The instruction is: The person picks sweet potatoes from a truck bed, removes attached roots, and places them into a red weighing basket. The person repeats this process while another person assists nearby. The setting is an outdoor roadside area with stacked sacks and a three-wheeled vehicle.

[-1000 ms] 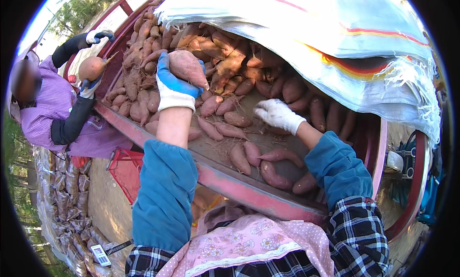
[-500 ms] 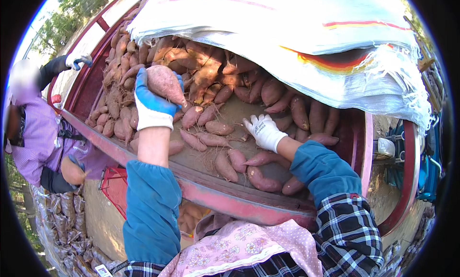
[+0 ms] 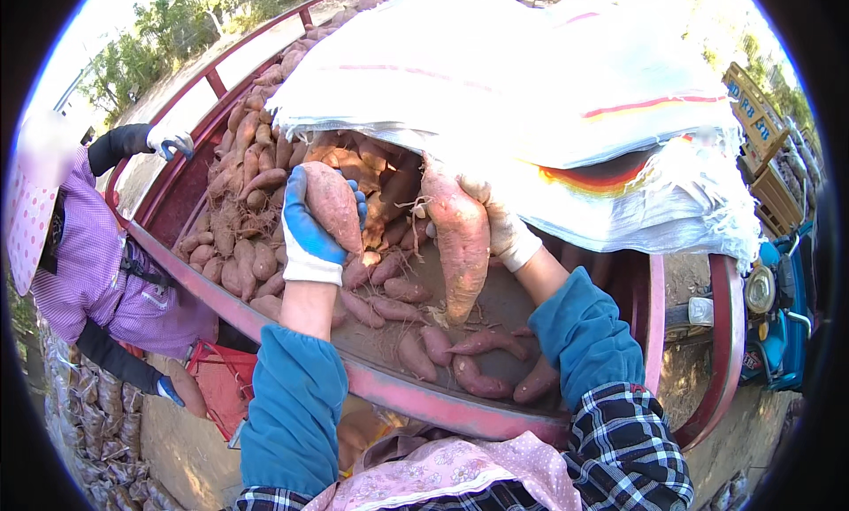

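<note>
My left hand (image 3: 311,232), in a white glove with a blue palm, is closed around a plump reddish sweet potato (image 3: 334,208) above the cart bed. In my right hand (image 3: 504,223), gloved in white, a longer, larger sweet potato (image 3: 455,245) hangs upright with its thin end down. Both are raised over a bare part of the metal cart bed (image 3: 424,276). Several loose sweet potatoes (image 3: 482,376) lie on the bed near its front edge. A big heap of them (image 3: 256,170) fills the left and back, partly under a white woven sheet (image 3: 424,77).
The red cart rail (image 3: 424,403) runs between me and the bed. At the left a co-worker (image 3: 124,263) in purple checks holds a sweet potato low beside a red crate (image 3: 217,387). A blue vehicle (image 3: 778,307) stands at the right. Filled bags (image 3: 102,422) line the ground.
My right hand has come up from the bed and now holds a large sweet potato. The left hand still grips its own. The co-worker's lower hand has moved down toward the crate.
</note>
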A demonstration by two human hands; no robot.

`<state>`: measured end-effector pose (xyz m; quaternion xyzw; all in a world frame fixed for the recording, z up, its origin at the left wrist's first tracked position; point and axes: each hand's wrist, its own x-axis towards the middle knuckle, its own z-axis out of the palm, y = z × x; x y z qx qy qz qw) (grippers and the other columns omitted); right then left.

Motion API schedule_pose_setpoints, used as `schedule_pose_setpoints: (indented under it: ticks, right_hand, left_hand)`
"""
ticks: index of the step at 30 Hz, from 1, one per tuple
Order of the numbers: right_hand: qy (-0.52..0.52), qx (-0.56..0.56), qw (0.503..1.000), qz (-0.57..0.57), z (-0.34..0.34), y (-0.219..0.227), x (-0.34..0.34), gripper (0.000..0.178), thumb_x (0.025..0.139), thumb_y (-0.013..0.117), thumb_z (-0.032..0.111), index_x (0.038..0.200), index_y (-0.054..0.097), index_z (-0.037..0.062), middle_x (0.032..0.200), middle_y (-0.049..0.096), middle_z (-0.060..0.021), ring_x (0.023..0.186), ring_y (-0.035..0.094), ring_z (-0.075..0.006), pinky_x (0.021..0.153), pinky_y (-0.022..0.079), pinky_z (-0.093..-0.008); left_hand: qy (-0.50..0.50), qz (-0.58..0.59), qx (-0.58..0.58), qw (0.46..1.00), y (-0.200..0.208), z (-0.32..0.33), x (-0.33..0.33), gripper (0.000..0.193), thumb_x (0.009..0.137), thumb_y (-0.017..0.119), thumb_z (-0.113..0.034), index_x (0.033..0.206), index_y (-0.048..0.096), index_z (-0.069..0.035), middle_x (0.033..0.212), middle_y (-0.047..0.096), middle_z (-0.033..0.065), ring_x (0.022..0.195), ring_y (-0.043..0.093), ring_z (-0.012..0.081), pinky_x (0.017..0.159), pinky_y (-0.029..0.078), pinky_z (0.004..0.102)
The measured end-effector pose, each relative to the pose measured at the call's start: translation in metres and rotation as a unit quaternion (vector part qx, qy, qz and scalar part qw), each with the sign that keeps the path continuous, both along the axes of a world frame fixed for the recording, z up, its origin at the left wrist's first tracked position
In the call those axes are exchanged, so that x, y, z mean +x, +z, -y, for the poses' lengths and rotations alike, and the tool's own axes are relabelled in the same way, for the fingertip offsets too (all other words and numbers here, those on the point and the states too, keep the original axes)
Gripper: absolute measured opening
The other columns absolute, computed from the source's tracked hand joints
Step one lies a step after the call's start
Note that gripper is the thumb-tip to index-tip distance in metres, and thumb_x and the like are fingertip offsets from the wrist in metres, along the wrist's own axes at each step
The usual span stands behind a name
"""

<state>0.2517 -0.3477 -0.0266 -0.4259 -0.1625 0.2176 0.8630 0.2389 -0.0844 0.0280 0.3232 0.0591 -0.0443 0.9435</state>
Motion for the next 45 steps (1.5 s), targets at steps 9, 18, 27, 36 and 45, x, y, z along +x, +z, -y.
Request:
schedule_pose_setpoints:
  ticks: [9,18,27,36,45]
  right_hand:
    - [0.030,0.049,0.998,-0.027,-0.009,0.088,-0.034,0.073,0.092,0.052,0.061,0.129,0.054,-0.0022,0.107,0.067,-0.0249,0.082,0.068,-0.0313,0.071,0.059,-0.0409]
    - [-0.046,0.243,0.962,0.118,0.039,0.209,-0.222,0.071,0.092,0.056,0.059,0.130,0.053,0.0003,0.114,0.065,-0.0266,0.093,0.069,-0.0356,0.078,0.060,-0.0475]
    - [-0.443,0.246,0.861,0.037,0.183,0.055,-0.570,0.070,0.089,0.063,0.055,0.132,0.052,-0.0005,0.119,0.063,-0.0285,0.093,0.069,-0.0380,0.085,0.058,-0.0481]
    - [-0.678,0.341,0.651,-0.014,0.255,-0.069,-0.833,0.069,0.083,0.069,0.055,0.125,0.058,0.0016,0.111,0.066,-0.0257,0.091,0.069,-0.0371,0.080,0.059,-0.0494]
    - [-0.685,0.288,0.668,0.039,0.438,-0.045,-0.904,0.067,0.086,0.069,0.054,0.125,0.056,0.0016,0.110,0.066,-0.0277,0.090,0.071,-0.0350,0.072,0.063,-0.0452]
  left_hand:
    - [-0.118,0.101,0.019,0.988,0.003,0.001,0.000,0.061,0.088,0.061,-0.060,0.116,0.059,-0.006,0.094,0.070,0.0124,0.078,0.069,0.0281,0.071,0.058,0.0408]
    - [-0.129,0.113,0.004,0.985,-0.018,0.036,0.024,0.057,0.090,0.055,-0.067,0.103,0.060,-0.012,0.083,0.067,0.0076,0.067,0.064,0.0239,0.059,0.055,0.0365]
    - [-0.214,0.252,0.014,0.944,0.008,0.076,-0.023,0.050,0.098,0.046,-0.053,0.120,0.057,-0.010,0.095,0.062,0.0082,0.081,0.058,0.0235,0.073,0.050,0.0385]
    - [-0.425,0.428,-0.093,0.792,0.098,0.210,-0.272,0.043,0.098,0.047,-0.043,0.118,0.060,-0.007,0.097,0.063,0.0123,0.086,0.057,0.0281,0.077,0.047,0.0433]
    - [-0.569,0.374,-0.133,0.720,0.033,0.465,-0.429,0.071,0.086,0.062,-0.054,0.137,0.051,-0.005,0.135,0.055,0.0166,0.126,0.049,0.0345,0.107,0.035,0.0544]
